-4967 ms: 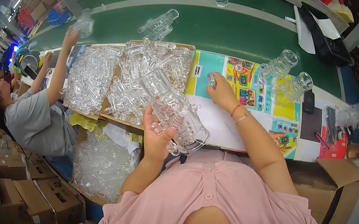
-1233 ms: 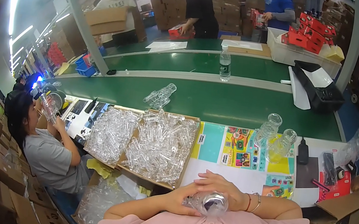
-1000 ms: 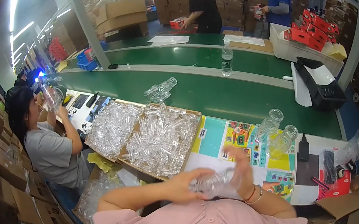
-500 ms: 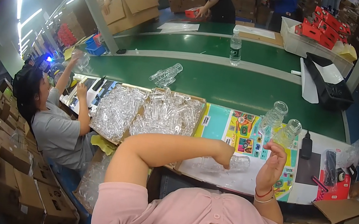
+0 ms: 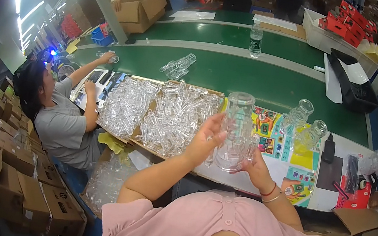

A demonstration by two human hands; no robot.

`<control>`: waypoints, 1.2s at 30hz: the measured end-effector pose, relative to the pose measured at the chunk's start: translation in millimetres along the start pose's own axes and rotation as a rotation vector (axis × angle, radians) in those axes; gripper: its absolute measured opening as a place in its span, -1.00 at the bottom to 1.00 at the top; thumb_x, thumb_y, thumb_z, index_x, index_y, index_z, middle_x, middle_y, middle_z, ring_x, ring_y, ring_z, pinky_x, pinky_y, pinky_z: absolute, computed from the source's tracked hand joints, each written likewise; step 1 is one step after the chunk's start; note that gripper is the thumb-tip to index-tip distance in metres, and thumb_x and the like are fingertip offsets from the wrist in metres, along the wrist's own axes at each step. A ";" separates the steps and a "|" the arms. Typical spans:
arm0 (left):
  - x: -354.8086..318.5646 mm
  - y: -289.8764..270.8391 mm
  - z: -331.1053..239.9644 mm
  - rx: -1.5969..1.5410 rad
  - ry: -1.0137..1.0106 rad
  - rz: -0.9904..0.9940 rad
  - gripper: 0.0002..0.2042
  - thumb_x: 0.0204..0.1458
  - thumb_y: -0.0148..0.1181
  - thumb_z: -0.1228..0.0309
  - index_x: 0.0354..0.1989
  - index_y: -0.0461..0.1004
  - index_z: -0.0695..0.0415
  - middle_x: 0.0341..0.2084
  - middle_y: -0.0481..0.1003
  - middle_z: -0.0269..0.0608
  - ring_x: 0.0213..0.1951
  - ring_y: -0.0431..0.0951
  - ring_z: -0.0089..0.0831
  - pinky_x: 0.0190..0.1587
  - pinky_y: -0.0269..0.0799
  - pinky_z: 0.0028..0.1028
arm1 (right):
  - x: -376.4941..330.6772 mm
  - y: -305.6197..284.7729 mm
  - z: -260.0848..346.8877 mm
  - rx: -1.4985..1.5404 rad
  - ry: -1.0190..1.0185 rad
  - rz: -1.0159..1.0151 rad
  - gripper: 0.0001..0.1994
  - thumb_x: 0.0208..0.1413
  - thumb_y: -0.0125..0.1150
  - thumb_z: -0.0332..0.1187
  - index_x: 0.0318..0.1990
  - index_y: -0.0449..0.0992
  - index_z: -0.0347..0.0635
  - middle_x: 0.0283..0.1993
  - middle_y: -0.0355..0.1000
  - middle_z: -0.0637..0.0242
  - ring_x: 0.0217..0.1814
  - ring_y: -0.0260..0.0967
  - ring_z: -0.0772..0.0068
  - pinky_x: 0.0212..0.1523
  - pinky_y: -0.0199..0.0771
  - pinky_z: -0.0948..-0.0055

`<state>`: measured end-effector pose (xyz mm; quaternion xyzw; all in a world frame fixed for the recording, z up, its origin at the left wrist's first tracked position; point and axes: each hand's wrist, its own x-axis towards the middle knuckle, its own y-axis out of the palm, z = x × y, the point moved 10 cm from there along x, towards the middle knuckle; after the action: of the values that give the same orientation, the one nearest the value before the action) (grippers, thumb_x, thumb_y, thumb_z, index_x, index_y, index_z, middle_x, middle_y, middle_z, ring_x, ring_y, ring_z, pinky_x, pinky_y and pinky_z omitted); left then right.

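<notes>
Between my two hands is a clear, ribbed cylindrical vessel (image 5: 238,118), raised upright over the near table edge. My left hand (image 5: 206,138) grips its left side, thumb toward me. My right hand (image 5: 260,170) is closed around its lower right side, partly seen through the clear wall. To the right, two similar clear vessels, one taller (image 5: 297,116) and one shorter (image 5: 312,133), stand on the colourful printed sheet (image 5: 267,123). Left of my hands, shallow cardboard trays hold many small clear tube-like parts (image 5: 176,121).
A black bottle (image 5: 329,149) and a red package (image 5: 354,193) lie to the right. More clear pieces (image 5: 178,66) rest on the green belt (image 5: 225,77), beyond which stands a water bottle (image 5: 256,39). A co-worker in grey (image 5: 62,122) sits at left, reaching over the table.
The vessel that lay on the table is now lifted upright between both my hands. My left hand has turned and my right hand has come in to it. The co-worker's hand has moved.
</notes>
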<state>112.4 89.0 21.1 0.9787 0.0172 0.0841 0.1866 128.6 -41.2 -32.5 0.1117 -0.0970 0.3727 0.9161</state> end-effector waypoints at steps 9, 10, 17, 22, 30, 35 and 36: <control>-117.4 89.0 -139.0 0.174 0.692 0.801 -0.07 -0.06 -0.51 -0.36 0.04 0.27 0.37 0.16 -0.04 0.30 0.21 -0.09 0.12 0.19 -0.21 0.02 | 110.9 -89.5 -70.3 0.195 0.171 -0.389 -0.65 0.21 -0.20 -0.11 -0.25 0.26 -0.29 -0.37 0.40 0.13 -0.42 0.44 0.33 -0.40 0.51 0.42; -121.6 93.2 -142.9 0.083 0.641 0.826 0.02 -0.15 -0.51 -0.43 0.10 0.18 0.42 0.17 -0.08 0.36 0.23 -0.12 0.13 0.19 -0.22 0.01 | 125.8 -111.4 -73.4 0.110 0.184 -0.418 -0.63 0.20 -0.19 -0.09 -0.26 0.25 -0.30 -0.40 0.40 0.11 -0.44 0.44 0.32 -0.42 0.51 0.41; -150.1 81.6 -172.3 -0.037 0.558 0.916 -0.02 -0.09 -0.40 -0.36 0.09 0.13 0.50 0.17 -0.08 0.38 0.21 -0.10 0.27 0.15 -0.18 0.15 | 192.7 -200.6 -114.8 0.190 0.190 -0.693 -0.61 0.17 -0.08 -0.13 -0.25 0.25 -0.42 -0.43 0.38 0.01 -0.39 0.44 0.21 -0.38 0.55 0.36; -167.4 45.6 -194.0 -0.134 0.868 0.806 -0.09 -0.11 -0.45 -0.39 -0.03 0.39 0.27 0.11 0.07 0.29 0.22 -0.10 0.18 0.17 -0.20 0.14 | 162.0 -225.6 -144.1 0.025 0.092 -0.927 -0.68 0.08 -0.02 -0.38 -0.02 0.18 -0.28 -0.21 0.29 0.19 -0.26 0.35 0.35 -0.26 0.42 0.50; -117.5 -56.7 -112.7 0.742 0.604 -0.024 -0.85 -0.20 0.27 0.53 -0.65 0.38 0.12 -0.36 0.43 -0.16 -0.23 0.44 -0.28 -0.05 0.31 -0.25 | 77.2 -104.5 -82.5 -0.174 0.054 -0.569 -0.49 0.01 0.00 -0.50 0.16 0.05 -0.24 0.11 0.10 0.19 0.02 0.22 0.42 0.01 0.25 0.48; -121.1 -144.8 -83.5 1.073 0.537 -0.456 -0.72 -0.16 0.20 0.62 -0.76 0.23 0.14 -0.60 0.41 -0.26 -0.50 0.42 -0.41 -0.38 0.34 -0.47 | 19.7 -54.9 -71.9 -0.279 0.169 -0.238 -0.57 0.02 -0.02 -0.54 0.10 0.14 -0.25 0.12 0.11 0.24 -0.06 0.28 0.46 -0.03 0.31 0.50; -124.2 -167.1 -88.7 1.045 0.525 -0.587 -0.72 -0.14 0.20 0.60 -0.75 0.22 0.14 -0.63 0.39 -0.28 -0.51 0.40 -0.42 -0.42 0.32 -0.49 | 11.3 -54.1 -60.1 -0.302 0.102 -0.258 -0.59 0.03 -0.02 -0.54 0.08 0.16 -0.27 0.11 0.13 0.24 -0.07 0.28 0.47 -0.04 0.31 0.50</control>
<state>-25.5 268.4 21.2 0.8422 0.3672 0.2463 -0.3086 180.3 -54.8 -94.2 -0.0343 -0.0899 0.2386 0.9663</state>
